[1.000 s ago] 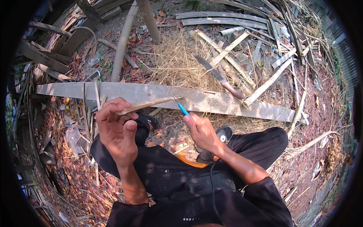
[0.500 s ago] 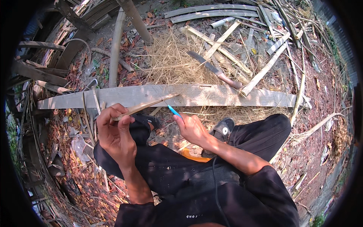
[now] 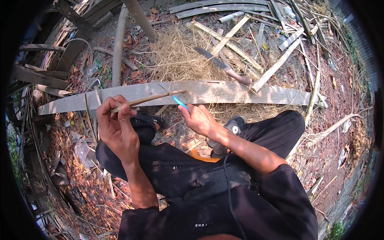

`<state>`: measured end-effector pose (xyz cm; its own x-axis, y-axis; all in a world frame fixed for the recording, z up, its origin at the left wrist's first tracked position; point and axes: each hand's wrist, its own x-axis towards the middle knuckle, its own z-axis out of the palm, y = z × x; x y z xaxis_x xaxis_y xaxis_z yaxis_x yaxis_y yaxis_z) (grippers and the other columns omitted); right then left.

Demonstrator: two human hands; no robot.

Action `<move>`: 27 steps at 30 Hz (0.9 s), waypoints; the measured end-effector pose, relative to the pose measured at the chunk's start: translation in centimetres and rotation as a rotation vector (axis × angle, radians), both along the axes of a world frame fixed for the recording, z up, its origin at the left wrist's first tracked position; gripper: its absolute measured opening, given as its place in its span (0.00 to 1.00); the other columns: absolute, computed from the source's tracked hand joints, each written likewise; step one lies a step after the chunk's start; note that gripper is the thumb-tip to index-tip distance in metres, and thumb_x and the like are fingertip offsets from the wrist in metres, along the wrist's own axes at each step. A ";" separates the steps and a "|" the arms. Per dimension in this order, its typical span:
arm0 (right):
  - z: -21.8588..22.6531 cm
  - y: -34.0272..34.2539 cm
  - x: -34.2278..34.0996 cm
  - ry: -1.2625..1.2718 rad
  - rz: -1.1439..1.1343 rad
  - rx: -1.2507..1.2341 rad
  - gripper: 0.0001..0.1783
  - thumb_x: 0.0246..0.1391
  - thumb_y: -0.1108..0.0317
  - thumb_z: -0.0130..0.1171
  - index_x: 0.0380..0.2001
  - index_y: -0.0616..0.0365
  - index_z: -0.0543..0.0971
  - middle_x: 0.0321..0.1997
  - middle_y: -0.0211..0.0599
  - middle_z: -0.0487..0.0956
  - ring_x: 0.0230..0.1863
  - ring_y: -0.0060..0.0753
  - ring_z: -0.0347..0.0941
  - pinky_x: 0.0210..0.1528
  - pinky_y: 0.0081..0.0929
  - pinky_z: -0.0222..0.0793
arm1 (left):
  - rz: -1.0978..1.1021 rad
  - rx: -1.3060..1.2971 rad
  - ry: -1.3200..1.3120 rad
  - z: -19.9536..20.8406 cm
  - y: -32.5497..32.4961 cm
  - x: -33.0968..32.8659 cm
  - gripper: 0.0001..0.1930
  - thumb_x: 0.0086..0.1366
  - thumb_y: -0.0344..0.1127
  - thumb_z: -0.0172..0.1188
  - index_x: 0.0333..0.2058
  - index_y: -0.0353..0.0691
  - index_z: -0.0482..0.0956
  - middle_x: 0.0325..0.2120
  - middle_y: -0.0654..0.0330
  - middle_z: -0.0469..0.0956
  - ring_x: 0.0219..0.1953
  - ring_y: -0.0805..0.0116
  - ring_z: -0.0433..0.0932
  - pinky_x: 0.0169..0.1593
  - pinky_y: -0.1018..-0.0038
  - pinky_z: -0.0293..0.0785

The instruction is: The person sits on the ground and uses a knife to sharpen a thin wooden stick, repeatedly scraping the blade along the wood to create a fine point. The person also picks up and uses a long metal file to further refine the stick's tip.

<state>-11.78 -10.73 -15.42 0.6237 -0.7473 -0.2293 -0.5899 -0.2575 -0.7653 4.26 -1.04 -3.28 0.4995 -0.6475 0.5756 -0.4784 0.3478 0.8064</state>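
Note:
My left hand pinches a pale, thin bamboo strip by its near end. The strip slants up to the right, its far tip over the wooden plank. My right hand is closed round the blue handle of a small knife. The knife's thin blade points up and left and crosses the strip near its far end; whether it bites into it I cannot tell. A large knife with a wooden handle lies beyond the plank, beside the straw.
Dry straw is heaped behind the plank. Split bamboo pieces lie at the far right, and an upright post stands at the far left. Something orange shows beneath my legs. Clear plastic lies at left among dry leaves.
The small knife's blade now shows across the strip, its tip farther up and left. Both hands hold the same things. The whole view has shifted slightly.

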 end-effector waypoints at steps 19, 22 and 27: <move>-13.2 -5.9 -4.5 0.159 -0.062 0.055 0.33 0.66 0.47 0.37 0.30 0.68 0.77 0.22 0.64 0.74 0.27 0.66 0.73 0.33 0.55 0.67 | 0.038 -0.070 0.044 0.1 -1.1 -0.3 0.09 0.67 0.26 0.55 0.42 0.32 0.66 0.33 0.53 0.72 0.28 0.77 0.69 0.36 0.82 0.69; -6.8 -4.5 -2.7 -0.049 -0.062 0.004 0.30 0.66 0.48 0.40 0.30 0.67 0.75 0.21 0.63 0.74 0.27 0.65 0.73 0.31 0.50 0.67 | 0.101 -0.040 0.033 -0.4 -0.1 -0.5 0.09 0.68 0.27 0.55 0.42 0.32 0.66 0.33 0.52 0.72 0.28 0.76 0.70 0.36 0.81 0.69; -10.0 -3.3 -1.5 -0.164 -0.020 -0.089 0.25 0.65 0.51 0.44 0.30 0.65 0.72 0.18 0.62 0.73 0.24 0.66 0.71 0.27 0.52 0.66 | 0.132 -0.047 -0.027 -0.6 -0.7 -0.8 0.09 0.69 0.32 0.54 0.42 0.32 0.69 0.33 0.54 0.73 0.27 0.75 0.70 0.38 0.79 0.68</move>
